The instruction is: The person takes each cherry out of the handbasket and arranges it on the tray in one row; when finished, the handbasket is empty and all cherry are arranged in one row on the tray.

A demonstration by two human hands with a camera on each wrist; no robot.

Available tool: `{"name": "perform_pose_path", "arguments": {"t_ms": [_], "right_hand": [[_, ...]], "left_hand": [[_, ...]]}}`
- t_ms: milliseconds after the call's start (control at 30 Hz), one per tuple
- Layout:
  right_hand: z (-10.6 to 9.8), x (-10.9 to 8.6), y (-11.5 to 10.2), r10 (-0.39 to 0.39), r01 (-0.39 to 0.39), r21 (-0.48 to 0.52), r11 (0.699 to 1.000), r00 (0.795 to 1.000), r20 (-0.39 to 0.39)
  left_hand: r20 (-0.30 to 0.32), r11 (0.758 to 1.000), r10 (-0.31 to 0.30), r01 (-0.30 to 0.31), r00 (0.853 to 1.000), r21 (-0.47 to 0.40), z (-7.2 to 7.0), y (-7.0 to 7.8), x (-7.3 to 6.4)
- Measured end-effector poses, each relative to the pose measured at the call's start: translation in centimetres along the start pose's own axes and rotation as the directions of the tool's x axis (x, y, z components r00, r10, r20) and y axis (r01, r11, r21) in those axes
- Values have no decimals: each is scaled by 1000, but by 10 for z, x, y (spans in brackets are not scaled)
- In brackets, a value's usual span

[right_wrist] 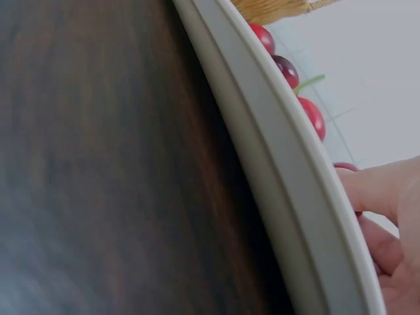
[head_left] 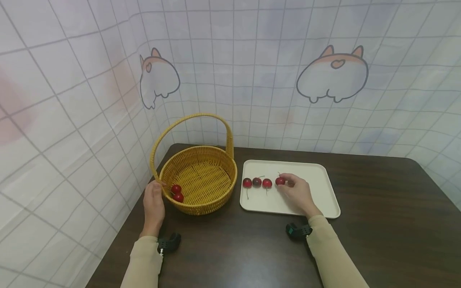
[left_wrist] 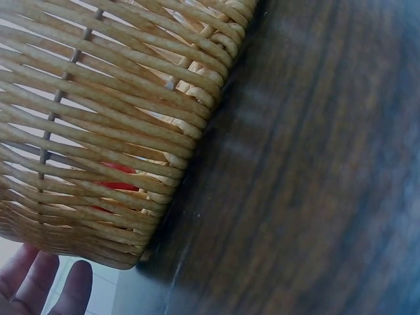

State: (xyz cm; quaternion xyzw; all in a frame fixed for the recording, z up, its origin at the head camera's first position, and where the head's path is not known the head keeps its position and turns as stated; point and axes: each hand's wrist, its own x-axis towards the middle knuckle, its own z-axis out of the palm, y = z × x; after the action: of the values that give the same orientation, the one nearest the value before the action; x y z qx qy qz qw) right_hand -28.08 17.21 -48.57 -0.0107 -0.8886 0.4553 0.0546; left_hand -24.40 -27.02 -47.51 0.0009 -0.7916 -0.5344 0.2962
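Note:
My right hand point(head_left: 298, 194) pinches a dark red cherry point(head_left: 279, 181) over the white tray point(head_left: 325, 208), its stem pointing up. In a row left of that cherry lie three others, the nearest a red cherry point(head_left: 267, 183), all with stems. At the left, my left hand point(head_left: 154, 206) holds the side of a yellow wicker basket point(head_left: 201, 209) near the foot of its tall handle. Its fingers point(left_wrist: 73, 289) show against the outer wall in the left wrist view. Inside the basket, two red cherries point(head_left: 178, 197) lie together by the left wall.
Basket and tray stand side by side on a dark wooden table point(head_left: 230, 248). A white grid-patterned curtain point(head_left: 245, 80) hangs close behind and along the left side. The basket's handle point(head_left: 201, 115) arches high above its rim.

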Motion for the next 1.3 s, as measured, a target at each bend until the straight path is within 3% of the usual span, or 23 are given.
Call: {"name": "perform_pose_path", "arguments": {"t_ms": [200, 767, 1300], "right_hand": [[0, 1, 4, -1, 3, -52, 999, 999, 34], [-1, -2, 4, -32, 35, -58, 998, 998, 53], [1, 0, 0, -7, 12, -68, 998, 998, 70]], "left_hand": [[4, 1000, -2, 2, 1000, 6, 0, 1, 1], [22, 999, -31, 32, 999, -15, 2, 4, 0], [7, 999, -41, 41, 999, 7, 1, 0, 0]]}}
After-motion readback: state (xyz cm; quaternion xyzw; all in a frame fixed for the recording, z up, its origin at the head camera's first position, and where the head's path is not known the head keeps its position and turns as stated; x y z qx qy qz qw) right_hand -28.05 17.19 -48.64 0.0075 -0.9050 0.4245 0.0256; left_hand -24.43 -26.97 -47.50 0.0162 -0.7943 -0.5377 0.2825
